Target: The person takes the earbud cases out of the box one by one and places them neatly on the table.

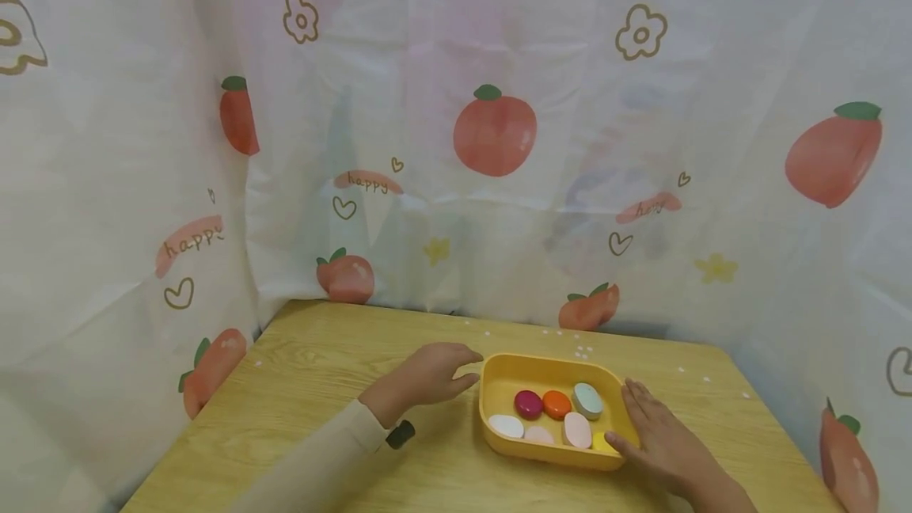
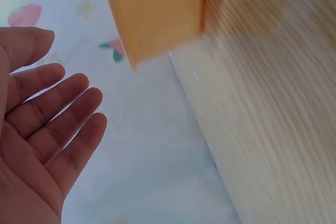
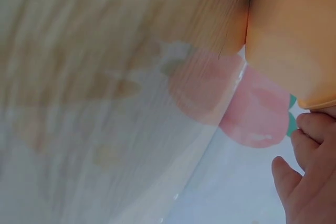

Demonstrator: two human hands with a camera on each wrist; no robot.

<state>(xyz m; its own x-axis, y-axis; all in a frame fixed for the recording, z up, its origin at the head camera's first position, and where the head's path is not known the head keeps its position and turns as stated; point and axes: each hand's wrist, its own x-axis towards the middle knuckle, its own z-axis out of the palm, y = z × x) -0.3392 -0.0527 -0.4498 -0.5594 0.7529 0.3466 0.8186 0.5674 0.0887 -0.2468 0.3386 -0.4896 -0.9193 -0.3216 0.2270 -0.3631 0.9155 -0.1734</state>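
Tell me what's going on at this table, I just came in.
A person is handling a yellow box at a wooden table. Their right hand touches the right side of the box, with the thumb at the near corner. Their left hand is open just off the left side, not touching it. Smooth, rounded pieces in several colors lie inside the box, and neither hand is holding one.
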